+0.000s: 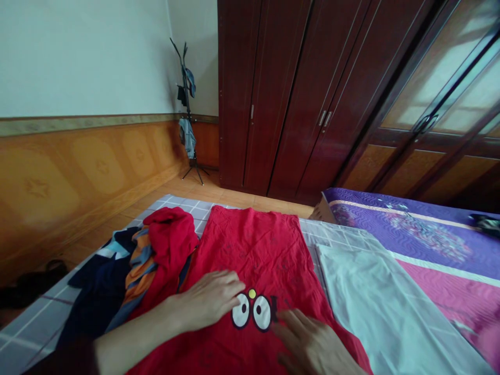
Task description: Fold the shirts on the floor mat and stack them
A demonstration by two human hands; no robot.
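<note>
The left hand (213, 297), palm down, and the right hand (312, 341), blurred, fingers extended, lay empty over a red garment (253, 250), flanking its printed eyes (261, 315). The garment was spread on a checked cloth (346, 233), between piled clothes (167, 237), left, and a pale cloth (385, 307), right.

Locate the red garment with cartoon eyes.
In the head view, the red garment lies lower centre, under the left hand and right hand, between the clothes pile on the left and pale cloth.

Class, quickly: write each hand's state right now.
Left hand: open, palm down over the red garment.
Right hand: open, palm down over the same garment, slightly blurred.
</note>
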